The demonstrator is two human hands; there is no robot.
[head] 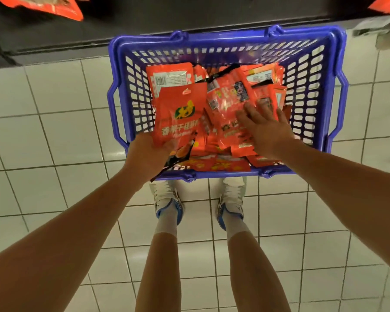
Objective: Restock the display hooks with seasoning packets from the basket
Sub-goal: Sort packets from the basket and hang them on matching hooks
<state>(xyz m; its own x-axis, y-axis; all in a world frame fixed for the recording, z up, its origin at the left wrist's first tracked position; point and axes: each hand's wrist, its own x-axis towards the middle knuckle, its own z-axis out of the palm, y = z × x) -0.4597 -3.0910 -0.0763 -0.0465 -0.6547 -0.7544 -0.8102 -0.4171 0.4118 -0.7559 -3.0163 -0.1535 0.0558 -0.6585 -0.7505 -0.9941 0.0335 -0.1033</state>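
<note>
A blue plastic basket (324,70) stands on the tiled floor in front of my feet, filled with several red seasoning packets (169,75). My left hand (148,155) grips the lower end of a red packet (180,115) with white lettering, held face up over the basket's left side. My right hand (262,129) lies palm down with fingers spread on a loose red packet (230,104) in the pile. More red packets (54,7) hang at the top left, with another at the top right corner (387,5).
A dark display base (54,41) runs along the top, just behind the basket. White floor tiles (54,136) surround the basket. My legs and white-and-blue shoes (167,201) stand right behind its near rim. A blurred grey object (378,30) sits at the top right.
</note>
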